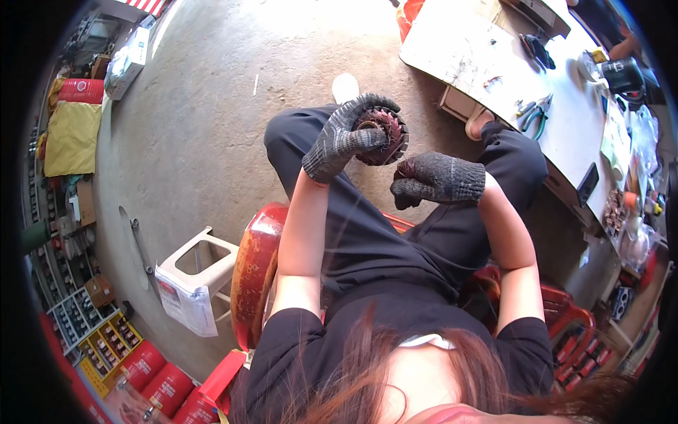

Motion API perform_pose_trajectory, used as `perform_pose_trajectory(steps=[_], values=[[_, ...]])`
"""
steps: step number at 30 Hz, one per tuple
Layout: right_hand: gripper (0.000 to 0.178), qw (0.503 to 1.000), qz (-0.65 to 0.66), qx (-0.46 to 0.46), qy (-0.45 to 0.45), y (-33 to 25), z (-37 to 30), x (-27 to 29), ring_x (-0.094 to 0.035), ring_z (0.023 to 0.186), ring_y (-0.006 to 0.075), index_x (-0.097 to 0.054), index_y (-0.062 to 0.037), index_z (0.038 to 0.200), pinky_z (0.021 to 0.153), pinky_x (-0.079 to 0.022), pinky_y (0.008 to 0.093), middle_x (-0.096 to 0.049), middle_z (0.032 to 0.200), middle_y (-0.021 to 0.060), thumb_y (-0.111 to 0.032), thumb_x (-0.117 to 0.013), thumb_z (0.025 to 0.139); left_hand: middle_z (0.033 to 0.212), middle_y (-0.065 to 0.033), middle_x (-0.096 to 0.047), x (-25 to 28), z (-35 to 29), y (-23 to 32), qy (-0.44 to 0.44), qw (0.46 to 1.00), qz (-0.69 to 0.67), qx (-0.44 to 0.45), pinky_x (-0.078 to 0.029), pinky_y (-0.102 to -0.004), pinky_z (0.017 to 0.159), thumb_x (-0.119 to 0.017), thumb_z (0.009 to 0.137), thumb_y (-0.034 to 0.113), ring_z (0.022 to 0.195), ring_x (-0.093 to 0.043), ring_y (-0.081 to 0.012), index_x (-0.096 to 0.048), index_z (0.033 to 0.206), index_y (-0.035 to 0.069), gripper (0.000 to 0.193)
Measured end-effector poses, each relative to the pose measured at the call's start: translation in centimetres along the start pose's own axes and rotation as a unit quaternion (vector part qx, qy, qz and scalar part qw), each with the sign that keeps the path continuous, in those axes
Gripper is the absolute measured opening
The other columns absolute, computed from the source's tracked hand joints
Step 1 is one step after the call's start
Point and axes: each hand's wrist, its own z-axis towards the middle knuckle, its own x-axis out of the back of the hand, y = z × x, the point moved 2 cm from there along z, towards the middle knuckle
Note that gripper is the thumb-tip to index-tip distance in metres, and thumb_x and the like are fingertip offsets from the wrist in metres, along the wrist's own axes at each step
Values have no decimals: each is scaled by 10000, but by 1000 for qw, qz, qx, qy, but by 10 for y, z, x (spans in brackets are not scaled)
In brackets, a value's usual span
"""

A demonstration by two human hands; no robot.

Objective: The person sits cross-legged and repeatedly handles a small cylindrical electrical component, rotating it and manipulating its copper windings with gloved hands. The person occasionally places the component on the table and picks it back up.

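My left hand (333,143), in a dark grey knitted glove, grips a round motor part (390,128) above my lap. The part has a dark toothed rim and reddish-brown windings around a central opening. My left thumb lies across its face, while the other fingers wrap behind its far edge. Just right of it and slightly nearer to me is my right hand (439,178), gloved the same way. Its fingers are curled closed, a small gap away from the motor part. Whatever may be between those fingertips is hidden.
On the right stands a white-topped table (459,53) holding pliers (540,119), a black phone (587,184) and a dark mug (621,73). A beige plastic stool (205,258) is beside my red chair (260,268). Shelves with small parts and red canisters (169,389) line the left.
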Motion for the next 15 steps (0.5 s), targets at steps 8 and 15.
perform_pose_trajectory(steps=[8,15], values=[[306,999,-31,12,5,7,-2,-3,-668,719,200,-660,-24,845,682,-512,326,-685,748,85,-277,-525,952,950,-94,-620,-9,3,-34,-37,973,-194,118,-520,-304,729,-718,751,338,836,-618,-180,-508,1206,-59,640],[283,996,75,15,-43,7,-10,-15,-645,705,181,-650,-9,826,665,-500,302,-677,763,88,-245,-548,942,880,-62,-631,-2,2,-64,-59,976,-127,169,-511,-270,647,-635,847,388,737,-608,-143,-565,1168,18,494]])
